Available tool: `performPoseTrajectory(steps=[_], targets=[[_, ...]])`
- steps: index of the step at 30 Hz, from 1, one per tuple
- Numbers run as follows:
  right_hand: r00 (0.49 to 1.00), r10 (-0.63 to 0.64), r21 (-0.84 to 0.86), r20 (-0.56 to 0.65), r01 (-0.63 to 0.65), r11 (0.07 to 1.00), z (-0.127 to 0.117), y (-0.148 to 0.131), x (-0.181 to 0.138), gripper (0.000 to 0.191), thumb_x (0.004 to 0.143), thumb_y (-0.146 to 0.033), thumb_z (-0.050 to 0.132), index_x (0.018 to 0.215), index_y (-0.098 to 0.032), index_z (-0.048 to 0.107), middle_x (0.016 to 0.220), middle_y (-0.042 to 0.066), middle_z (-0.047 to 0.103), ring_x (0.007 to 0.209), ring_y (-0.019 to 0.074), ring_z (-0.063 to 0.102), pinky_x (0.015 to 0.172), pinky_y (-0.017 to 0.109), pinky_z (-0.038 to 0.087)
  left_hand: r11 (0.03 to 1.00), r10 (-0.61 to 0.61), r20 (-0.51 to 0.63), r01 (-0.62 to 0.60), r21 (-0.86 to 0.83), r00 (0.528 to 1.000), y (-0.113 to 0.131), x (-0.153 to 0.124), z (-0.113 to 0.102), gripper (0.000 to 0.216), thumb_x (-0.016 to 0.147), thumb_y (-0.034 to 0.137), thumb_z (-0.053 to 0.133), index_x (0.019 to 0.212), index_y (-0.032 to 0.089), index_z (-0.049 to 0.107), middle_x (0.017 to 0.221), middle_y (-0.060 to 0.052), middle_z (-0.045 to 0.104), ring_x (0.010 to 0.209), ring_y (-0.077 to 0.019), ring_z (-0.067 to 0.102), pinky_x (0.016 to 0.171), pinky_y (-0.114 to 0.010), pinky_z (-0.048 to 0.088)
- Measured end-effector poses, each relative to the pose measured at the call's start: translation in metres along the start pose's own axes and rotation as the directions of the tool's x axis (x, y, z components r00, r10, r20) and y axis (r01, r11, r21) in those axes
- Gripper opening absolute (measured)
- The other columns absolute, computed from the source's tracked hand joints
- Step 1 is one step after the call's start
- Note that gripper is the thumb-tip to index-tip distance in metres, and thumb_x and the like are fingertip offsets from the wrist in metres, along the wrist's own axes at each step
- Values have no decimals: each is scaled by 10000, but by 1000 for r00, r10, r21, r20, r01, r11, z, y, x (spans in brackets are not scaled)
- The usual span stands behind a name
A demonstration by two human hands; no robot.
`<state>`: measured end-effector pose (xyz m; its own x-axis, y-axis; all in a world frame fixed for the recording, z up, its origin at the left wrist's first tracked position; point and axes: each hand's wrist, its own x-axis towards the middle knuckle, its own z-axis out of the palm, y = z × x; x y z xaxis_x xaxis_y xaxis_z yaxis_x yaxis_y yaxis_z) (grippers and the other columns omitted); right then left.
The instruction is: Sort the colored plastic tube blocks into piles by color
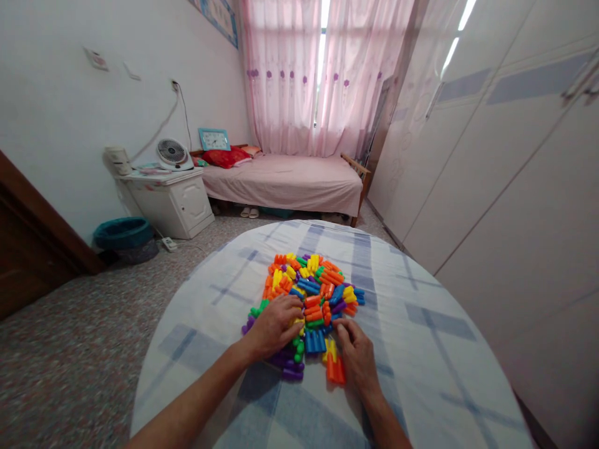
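Blocks [312,302] in orange, yellow, blue, green and purple lie in a heap in the middle of the round table [421,368], on a checked cloth. Left hand [275,325] rests over the heap's near left part, fingers curled and slightly spread above a yellow block; whether they grip it, I cannot tell. Right hand [359,350] is at the near right edge, fingers bent and bunched, tips close to the blue pieces; any hold there is hidden.

As for progress, some grouping by colour seems to show: purple blocks [292,374] and green blocks [298,350] gather on the left near side, though these colours also appear farther off. A blue block [315,342] lies between the hands. An orange block [336,369] sits nearest, with yellow touching its far end; whether they are joined is unclear. The far part looks mixed, so most of the heap seems unarranged.
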<state>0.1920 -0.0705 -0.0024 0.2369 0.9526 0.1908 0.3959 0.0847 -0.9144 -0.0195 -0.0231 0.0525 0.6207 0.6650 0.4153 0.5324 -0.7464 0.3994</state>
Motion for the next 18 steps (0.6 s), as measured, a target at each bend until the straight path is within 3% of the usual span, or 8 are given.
performPoseTrajectory(steps=[3, 5, 8, 10, 13, 18], targets=[[1000, -1, -1, -3, 1, 1000, -1, 1, -1, 301, 850, -409, 438, 872, -195, 649, 874, 42, 678, 824, 197, 605, 753, 273, 436, 991, -129, -142, 134, 26, 981, 3, -27, -4, 238, 875, 301, 485, 1060, 236, 620, 1229, -76, 574, 1189, -220, 491, 1014, -398, 402], [1000, -6, -11, -6, 6, 1000, -1, 2, -1, 299, 852, -406, 438, 875, -194, 648, 876, 41, 676, 828, 194, 604, 751, 269, 433, 966, -223, -196, 244, 89, 955, 0, -47, -4, 386, 835, 399, 546, 1190, 248, 561, 1335, -97, 497, 1276, -283, 405, 1047, -486, 349], [1000, -4, -26, 7, 4, 1000, -1, 2, -1, 303, 858, -407, 425, 876, -195, 641, 864, 33, 669, 814, 187, 599, 734, 265, 428, 899, -377, -177, 405, 166, 909, -8, -71, 1, 838, 680, 561, 663, 1395, 262, 342, 1467, -136, 323, 1346, -386, 260, 1037, -613, 271], [1000, 5, -31, 15, -5, 1000, 0, 2, 0, 310, 859, -414, 420, 876, -194, 637, 858, 31, 666, 812, 186, 597, 730, 265, 427, 877, -434, -124, 450, 167, 892, -12, -79, 7, 987, 623, 599, 686, 1438, 263, 243, 1498, -146, 254, 1355, -400, 231, 1033, -616, 271], [1000, 17, -34, 21, -16, 999, 0, 1, 1, 316, 857, -422, 417, 887, -193, 633, 867, 32, 665, 823, 191, 597, 741, 269, 427, 892, -426, -88, 434, 126, 901, -18, -73, 21, 974, 636, 599, 671, 1439, 247, 247, 1505, -142, 237, 1364, -381, 224, 1058, -576, 263], [999, 19, -40, 27, -18, 999, -1, -2, 1, 338, 856, -435, 401, 893, -193, 634, 862, 37, 665, 801, 196, 599, 725, 275, 433, 916, -392, -128, 399, 35, 911, -30, -36, 38, 887, 676, 527, 669, 1417, 204, 304, 1481, -161, 282, 1359, -348, 257, 1074, -535, 262]])
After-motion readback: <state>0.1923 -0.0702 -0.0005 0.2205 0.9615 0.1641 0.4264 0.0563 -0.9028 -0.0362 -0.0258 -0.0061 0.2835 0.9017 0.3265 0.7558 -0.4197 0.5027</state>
